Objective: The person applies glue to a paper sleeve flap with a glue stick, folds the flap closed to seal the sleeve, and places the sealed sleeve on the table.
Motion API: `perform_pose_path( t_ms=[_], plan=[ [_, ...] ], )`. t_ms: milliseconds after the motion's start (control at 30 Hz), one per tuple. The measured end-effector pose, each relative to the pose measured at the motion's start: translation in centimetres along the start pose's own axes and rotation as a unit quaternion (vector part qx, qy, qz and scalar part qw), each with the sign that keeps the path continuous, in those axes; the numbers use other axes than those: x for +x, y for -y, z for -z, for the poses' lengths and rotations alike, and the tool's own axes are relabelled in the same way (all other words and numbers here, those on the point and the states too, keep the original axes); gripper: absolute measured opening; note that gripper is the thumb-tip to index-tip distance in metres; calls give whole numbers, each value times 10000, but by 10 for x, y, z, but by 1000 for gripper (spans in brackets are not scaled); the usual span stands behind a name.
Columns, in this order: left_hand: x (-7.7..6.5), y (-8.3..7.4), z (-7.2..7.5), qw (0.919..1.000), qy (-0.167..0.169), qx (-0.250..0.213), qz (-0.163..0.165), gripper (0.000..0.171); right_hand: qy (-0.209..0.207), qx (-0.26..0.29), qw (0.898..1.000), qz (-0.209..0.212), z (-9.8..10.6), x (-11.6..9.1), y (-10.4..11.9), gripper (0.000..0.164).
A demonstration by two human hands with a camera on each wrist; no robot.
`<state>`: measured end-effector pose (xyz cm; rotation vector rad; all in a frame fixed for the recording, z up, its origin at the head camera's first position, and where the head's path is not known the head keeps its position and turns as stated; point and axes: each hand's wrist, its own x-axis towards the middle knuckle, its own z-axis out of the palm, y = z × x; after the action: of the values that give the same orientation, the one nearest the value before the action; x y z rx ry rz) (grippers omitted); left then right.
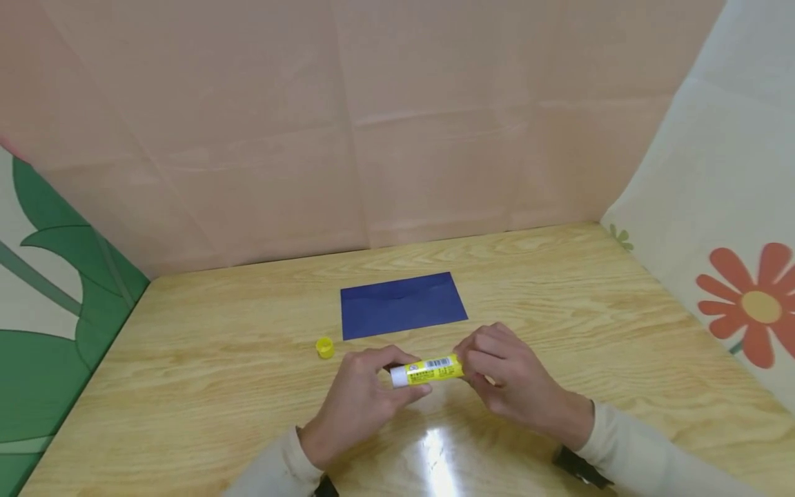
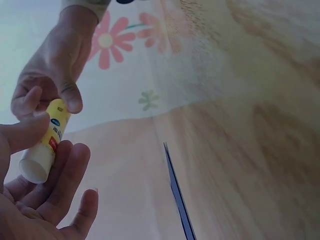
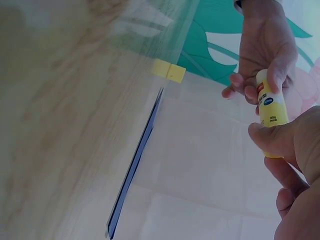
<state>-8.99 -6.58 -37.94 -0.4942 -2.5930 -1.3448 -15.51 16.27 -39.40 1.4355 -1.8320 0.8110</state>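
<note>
A yellow glue stick [image 1: 431, 371] with a white end lies held crosswise between both hands above the table. My left hand [image 1: 363, 393] grips its white end, thumb below and fingers above in the head view. At the yellow end, my right hand [image 1: 518, 376] pinches the tube with thumb and fingers. Printed labels show on the glue stick [image 2: 54, 130] in the left wrist view. Beyond the hands a dark blue envelope [image 1: 400, 304] lies flat. Left of the envelope, a yellow cap [image 1: 325, 347] sits apart on the table.
The wood-grain table [image 1: 217, 352] reaches back to a pinkish cloth backdrop [image 1: 373, 138]. A green leaf-patterned panel [image 1: 50, 386] borders the left side. On the right hangs a white sheet with a red flower [image 1: 754, 304]. Light reflects off the table's front.
</note>
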Motion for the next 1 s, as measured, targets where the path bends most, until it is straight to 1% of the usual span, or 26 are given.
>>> perform_pose_path(
  t_ms=[67,167,267,400,467,567,633,733,867,933,1000],
  plan=[
    [0,0,0,10000,27,38,9,22,136,-33,9998,-170,1,0,1,23],
    [1,0,0,9999,64,96,18,22,457,-92,9974,-554,4,0,4,37],
    [2,1,0,9998,74,174,-7,22,732,-23,9936,-863,4,1,6,48],
    [2,2,-1,9996,31,264,-57,22,1082,105,9871,-1174,3,1,7,45],
    [2,3,-1,9994,30,320,-121,23,1333,114,9820,-1333,2,0,8,41],
    [2,3,-2,9989,73,406,-209,25,1715,92,9738,-1487,1,-2,9,39],
    [2,3,-2,9985,129,458,-255,25,1886,79,9704,-1508,1,-3,9,38],
    [2,3,-2,9980,274,527,-197,29,1995,23,9699,-1399,2,-4,10,39],
    [2,3,1,9953,645,728,29,43,1930,-33,9754,-1063,1,-5,8,40],
    [1,5,3,9930,849,809,114,51,1946,-81,9758,-993,1,-5,8,39],
    [1,6,4,9904,999,942,145,56,2029,-151,9738,-1020,1,-6,8,40]
  ],
)
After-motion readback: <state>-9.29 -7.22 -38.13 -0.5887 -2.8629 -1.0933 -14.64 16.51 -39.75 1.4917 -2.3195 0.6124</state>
